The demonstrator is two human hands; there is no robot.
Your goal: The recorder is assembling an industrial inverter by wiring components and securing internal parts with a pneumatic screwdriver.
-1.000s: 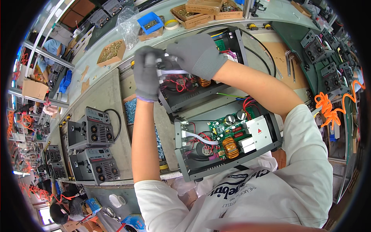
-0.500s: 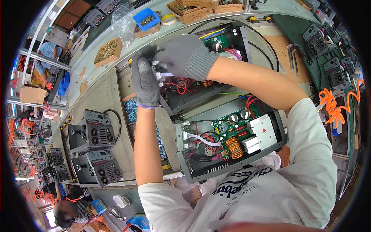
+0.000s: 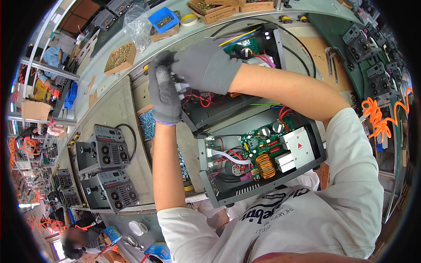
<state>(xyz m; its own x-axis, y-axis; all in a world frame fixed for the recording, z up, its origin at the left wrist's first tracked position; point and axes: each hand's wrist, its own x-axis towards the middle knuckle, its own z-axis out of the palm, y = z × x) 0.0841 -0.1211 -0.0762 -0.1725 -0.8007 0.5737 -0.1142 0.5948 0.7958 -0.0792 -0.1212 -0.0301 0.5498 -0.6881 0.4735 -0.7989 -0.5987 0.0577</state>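
our right hand (image 3: 205,63) slides nearer our left hand (image 3: 165,90) at the far welder case (image 3: 217,111), so we can't tell what they hold.

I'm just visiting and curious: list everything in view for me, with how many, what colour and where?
Far open case: one, dark grey, upper centre
Near open case: one, dark grey, centre
Circuit board: one visible there, green, inside the near case
Wire coil: one, copper-coloured, on that board
Machines: two close at left, grey; others farther off
Blue tray: one, blue, top
Cardboard box: brown, upper left; more at top
Plastic bag: one, clear, top
Coiled hose: orange, right
Other people: at least two, left
Left hand: one, grey glove, at the far case
Right hand: one, grey glove, beside it
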